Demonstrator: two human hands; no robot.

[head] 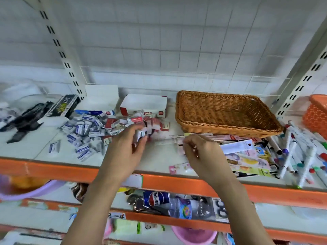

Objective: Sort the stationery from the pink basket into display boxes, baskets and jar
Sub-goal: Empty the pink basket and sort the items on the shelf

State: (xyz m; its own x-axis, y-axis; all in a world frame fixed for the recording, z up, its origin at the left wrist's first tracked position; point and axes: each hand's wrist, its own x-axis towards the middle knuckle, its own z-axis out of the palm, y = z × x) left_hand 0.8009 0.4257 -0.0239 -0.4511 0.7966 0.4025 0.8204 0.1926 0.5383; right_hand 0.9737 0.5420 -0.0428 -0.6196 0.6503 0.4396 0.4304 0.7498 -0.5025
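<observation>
My left hand (131, 138) grips several small white boxes with red and blue print, just in front of a heap of small red boxes (154, 123). To its left lies a heap of small blue-and-white boxes (83, 133). My right hand (196, 147) pinches the end of a long flat packet at the left edge of a pile of colourful flat packets (247, 156). Behind the heaps stand a red-and-white display box (144, 105) and a white display box (101, 98). A brown wicker basket (224, 112) sits at the back right, with nothing in it.
White marker pens (297, 154) lie in a heap at the right, beside an orange plastic basket (315, 115). A black box (64, 105) and black items (24, 119) lie at the left. The orange shelf edge (53, 169) runs across below; lower shelves hold mixed goods.
</observation>
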